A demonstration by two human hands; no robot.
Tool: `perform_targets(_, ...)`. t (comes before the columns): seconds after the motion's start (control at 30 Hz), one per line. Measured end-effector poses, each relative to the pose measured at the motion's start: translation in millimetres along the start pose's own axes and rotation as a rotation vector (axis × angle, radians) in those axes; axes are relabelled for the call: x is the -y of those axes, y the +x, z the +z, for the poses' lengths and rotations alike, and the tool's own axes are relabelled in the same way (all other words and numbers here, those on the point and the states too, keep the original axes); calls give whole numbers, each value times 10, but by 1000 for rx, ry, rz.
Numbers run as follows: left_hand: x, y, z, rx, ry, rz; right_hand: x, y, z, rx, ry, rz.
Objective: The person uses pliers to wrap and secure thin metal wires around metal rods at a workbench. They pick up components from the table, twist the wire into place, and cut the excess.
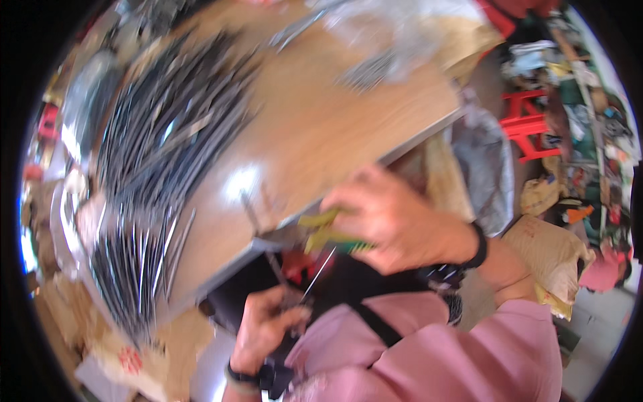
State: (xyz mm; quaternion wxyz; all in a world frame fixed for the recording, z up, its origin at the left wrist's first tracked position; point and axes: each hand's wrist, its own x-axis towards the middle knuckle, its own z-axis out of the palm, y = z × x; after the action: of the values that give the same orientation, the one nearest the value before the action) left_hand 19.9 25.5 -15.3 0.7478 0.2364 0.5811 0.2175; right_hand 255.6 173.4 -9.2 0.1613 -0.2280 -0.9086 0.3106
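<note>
My right hand is closed round a hand tool with yellow-green handles, held at the table's near edge. It looks like pliers, but motion blur hides its jaws. Lower and to the left, my left hand has its fingers pinched on a thin metal rod that slants up toward the tool. A second thin strip rises from the same hand. On the left of the table lies a big spread of dark thin strips, their near ends hanging past the edge.
The wooden table ends in a metal-edged corner before me. Toward its far side are a small bunch of grey rods and clear plastic bags. Beyond the table's right edge are a red stool, a grey sack and a tan sack.
</note>
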Motion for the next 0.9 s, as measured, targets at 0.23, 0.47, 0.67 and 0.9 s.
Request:
perform_targets(0.23,87,-55,-86,97,-205,13,70,213,80,20,66,-80)
perform_targets(0.47,117,-65,-27,103,-265,-4,140,213,131,92,108,-91)
perform_targets(0.67,117,-91,-40,139,-207,-4,188,202,187,178,74,-89)
perform_targets(0.9,-45,-167,-332,75,-45,235,263,199,146,138,59,-105)
